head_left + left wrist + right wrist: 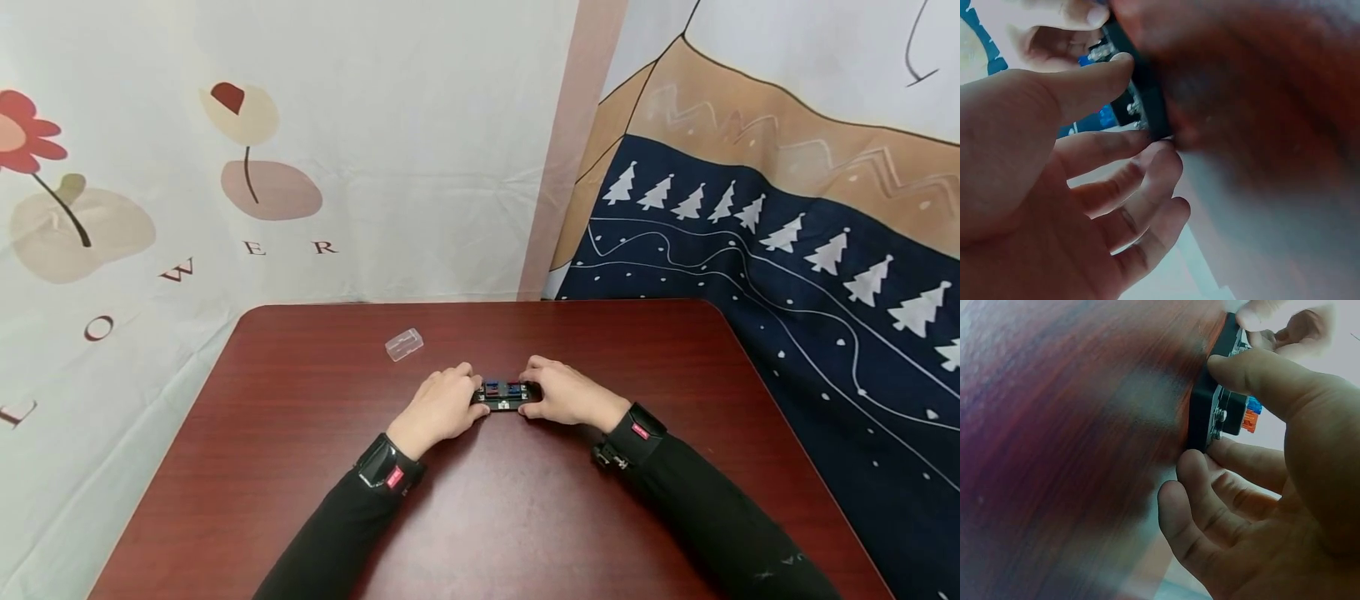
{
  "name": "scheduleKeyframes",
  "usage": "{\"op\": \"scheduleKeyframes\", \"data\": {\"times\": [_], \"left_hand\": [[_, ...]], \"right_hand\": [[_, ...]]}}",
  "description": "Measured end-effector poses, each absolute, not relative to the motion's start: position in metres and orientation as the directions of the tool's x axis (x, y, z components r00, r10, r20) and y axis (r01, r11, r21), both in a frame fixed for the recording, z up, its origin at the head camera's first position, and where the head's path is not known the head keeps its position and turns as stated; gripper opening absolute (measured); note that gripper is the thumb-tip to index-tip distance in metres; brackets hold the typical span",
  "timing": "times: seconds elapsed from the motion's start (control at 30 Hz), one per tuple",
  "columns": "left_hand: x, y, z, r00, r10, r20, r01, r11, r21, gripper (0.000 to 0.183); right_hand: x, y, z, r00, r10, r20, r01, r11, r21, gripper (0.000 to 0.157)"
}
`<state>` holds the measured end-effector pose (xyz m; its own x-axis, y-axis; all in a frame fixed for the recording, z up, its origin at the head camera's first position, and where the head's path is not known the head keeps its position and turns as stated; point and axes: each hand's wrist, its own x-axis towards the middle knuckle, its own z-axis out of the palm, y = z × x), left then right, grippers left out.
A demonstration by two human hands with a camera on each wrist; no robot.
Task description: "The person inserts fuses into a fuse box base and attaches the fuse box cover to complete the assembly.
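Note:
A black blade-fuse block [504, 407] with blue and red fuses and metal screw terminals sits at the middle of the table. My left hand [441, 403] grips its left end between thumb and fingers. At the other end, my right hand [567, 393] holds it the same way. The left wrist view shows the left thumb pressed on the edge of the block [1147, 94], the fingertips at its far corner. An orange fuse [1250, 420] and a blue fuse [1254, 404] stand out from the block in the right wrist view.
A clear plastic cover [404, 344] lies on the reddish-brown table [300, 467], behind and left of the hands. The table's back edge meets a white printed curtain [420, 167] and a dark blue one with white trees [712, 242].

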<state>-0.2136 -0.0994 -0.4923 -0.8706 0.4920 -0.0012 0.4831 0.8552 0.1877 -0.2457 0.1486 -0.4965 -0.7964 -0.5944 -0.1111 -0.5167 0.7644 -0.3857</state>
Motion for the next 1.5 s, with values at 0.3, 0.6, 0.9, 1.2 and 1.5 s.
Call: {"op": "scheduleKeyframes", "data": {"times": [0.3,0.6,0.9,1.2,1.5], "left_hand": [[-0.231,-0.118,-0.478,-0.924,0.343,0.166,0.376,0.893,0.247,0.039],[-0.256,-0.154,-0.47,-0.951,0.191,0.243,0.25,0.938,0.241,0.044],[-0.268,-0.184,-0.476,-0.988,0.084,0.127,0.116,0.956,0.27,0.048],[-0.269,-0.195,-0.489,-0.996,0.029,0.08,0.053,0.949,0.31,0.049],[-0.269,-0.197,-0.494,-0.999,0.019,0.05,0.035,0.939,0.341,0.051]], "right_hand": [[-0.247,0.15,-0.499,-0.79,-0.602,-0.117,-0.529,0.765,-0.366,0.052],[-0.247,0.152,-0.501,-0.795,-0.595,-0.114,-0.519,0.766,-0.38,0.054],[-0.246,0.152,-0.5,-0.796,-0.593,-0.117,-0.511,0.763,-0.395,0.054],[-0.245,0.151,-0.497,-0.796,-0.591,-0.128,-0.507,0.768,-0.39,0.054],[-0.244,0.148,-0.495,-0.804,-0.581,-0.127,-0.492,0.77,-0.406,0.052]]}}
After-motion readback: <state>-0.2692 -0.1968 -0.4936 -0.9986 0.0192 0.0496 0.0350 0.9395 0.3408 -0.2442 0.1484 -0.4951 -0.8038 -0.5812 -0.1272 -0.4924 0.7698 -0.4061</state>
